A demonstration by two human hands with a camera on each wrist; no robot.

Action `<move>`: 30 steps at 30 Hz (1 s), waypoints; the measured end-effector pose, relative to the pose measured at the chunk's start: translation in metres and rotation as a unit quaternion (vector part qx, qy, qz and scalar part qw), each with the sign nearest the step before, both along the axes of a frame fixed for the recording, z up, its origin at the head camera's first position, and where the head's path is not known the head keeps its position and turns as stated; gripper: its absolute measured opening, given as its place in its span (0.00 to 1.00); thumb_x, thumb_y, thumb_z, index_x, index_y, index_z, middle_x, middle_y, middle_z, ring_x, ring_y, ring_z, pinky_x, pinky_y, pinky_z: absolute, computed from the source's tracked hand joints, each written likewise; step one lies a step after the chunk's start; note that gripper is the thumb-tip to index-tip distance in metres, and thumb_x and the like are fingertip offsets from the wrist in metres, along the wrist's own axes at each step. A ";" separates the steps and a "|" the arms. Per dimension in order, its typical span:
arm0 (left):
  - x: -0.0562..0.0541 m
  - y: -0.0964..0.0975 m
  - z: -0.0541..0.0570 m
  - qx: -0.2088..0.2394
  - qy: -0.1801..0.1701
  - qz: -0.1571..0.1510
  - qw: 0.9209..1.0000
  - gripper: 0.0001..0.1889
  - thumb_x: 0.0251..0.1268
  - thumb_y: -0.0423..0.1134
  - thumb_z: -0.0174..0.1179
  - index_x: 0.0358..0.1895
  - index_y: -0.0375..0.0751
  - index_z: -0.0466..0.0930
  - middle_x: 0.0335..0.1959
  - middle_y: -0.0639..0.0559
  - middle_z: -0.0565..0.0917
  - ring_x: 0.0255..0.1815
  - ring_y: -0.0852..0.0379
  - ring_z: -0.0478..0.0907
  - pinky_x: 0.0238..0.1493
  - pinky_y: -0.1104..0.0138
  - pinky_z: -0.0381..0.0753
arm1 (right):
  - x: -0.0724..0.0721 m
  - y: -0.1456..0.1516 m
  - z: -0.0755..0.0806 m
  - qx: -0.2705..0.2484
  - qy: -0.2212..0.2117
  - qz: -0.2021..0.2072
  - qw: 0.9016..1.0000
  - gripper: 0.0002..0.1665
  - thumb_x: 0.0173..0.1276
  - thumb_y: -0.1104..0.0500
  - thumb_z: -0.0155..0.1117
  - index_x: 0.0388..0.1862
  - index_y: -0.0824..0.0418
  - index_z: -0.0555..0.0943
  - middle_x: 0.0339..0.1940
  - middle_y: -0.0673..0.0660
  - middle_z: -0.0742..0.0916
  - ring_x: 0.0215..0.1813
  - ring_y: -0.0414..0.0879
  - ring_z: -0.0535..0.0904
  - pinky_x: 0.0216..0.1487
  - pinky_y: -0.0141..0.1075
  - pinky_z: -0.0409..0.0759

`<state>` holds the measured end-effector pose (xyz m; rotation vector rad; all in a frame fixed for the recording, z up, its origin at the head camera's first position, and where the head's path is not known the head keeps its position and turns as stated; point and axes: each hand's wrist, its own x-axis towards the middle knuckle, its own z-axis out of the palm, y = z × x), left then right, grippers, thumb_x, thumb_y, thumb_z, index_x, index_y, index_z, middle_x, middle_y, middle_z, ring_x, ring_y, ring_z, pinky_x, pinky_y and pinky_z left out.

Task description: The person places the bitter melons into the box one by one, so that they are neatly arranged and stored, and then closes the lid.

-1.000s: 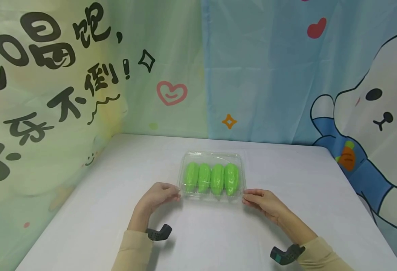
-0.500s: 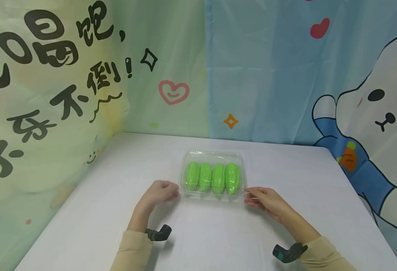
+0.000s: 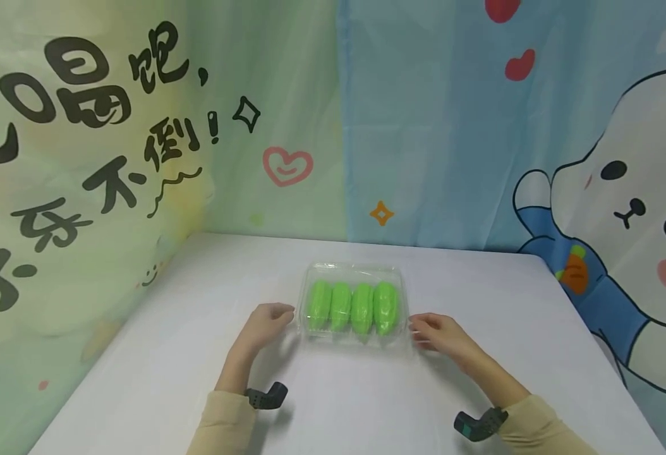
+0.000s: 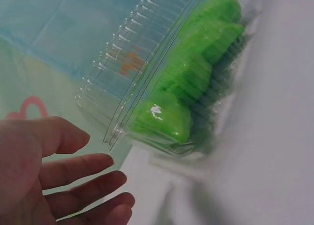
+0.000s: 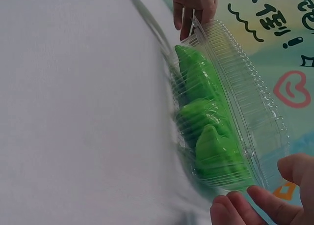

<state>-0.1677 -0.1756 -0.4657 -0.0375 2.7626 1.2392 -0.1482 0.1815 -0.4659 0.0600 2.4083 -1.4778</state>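
Observation:
A clear plastic clamshell box [image 3: 357, 272] lies on the table with its lid down. Inside, several bright green oblong pieces with bumpy skin [image 3: 387, 307], like small melons, stand side by side. My left hand [image 3: 265, 325] is just off the box's left end; the left wrist view shows its thumb and fingers [image 4: 81, 136] spread, with a gap to the plastic. Around the opposite end, my right hand [image 3: 442, 335] keeps thumb and fingers parted close to the near corner. Whether its fingertips [image 5: 255, 193] touch the rim, I cannot tell.
A white-covered table [image 3: 344, 404] bears the box. Printed curtains [image 3: 424, 126] hang behind it and along the left side. Dark wrist cameras [image 3: 267, 396] sit at both beige sleeves [image 3: 222, 420].
My left fingers have drawn slightly away from the box's left end. The right fingers have loosened from its right corner. The box stays in place; the head view has tilted slightly.

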 end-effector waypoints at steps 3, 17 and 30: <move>-0.001 -0.004 -0.002 -0.008 0.016 0.002 1.000 0.18 0.67 0.44 0.53 0.53 0.39 0.80 0.56 0.40 0.81 0.62 0.40 0.74 0.62 0.46 0.73 | -0.003 -0.003 -0.002 0.021 0.016 0.008 1.000 0.29 0.73 0.48 0.52 0.63 0.68 0.71 0.58 0.66 0.80 0.54 0.53 0.81 0.51 0.41 0.84; -0.012 -0.007 -0.019 -0.075 0.140 0.007 0.987 0.19 0.64 0.39 0.55 0.58 0.41 0.77 0.58 0.41 0.79 0.60 0.42 0.75 0.60 0.50 0.77 | -0.014 -0.001 -0.005 0.174 0.147 0.024 0.973 0.28 0.73 0.48 0.53 0.64 0.65 0.71 0.61 0.67 0.79 0.60 0.62 0.77 0.55 0.51 0.81; -0.030 -0.001 -0.030 -0.184 0.170 0.003 0.968 0.25 0.66 0.39 0.53 0.66 0.42 0.69 0.67 0.41 0.69 0.69 0.42 0.65 0.69 0.50 0.66 | -0.017 0.005 -0.003 0.237 0.258 0.025 0.936 0.31 0.71 0.50 0.55 0.67 0.66 0.68 0.66 0.70 0.73 0.65 0.66 0.70 0.63 0.58 0.72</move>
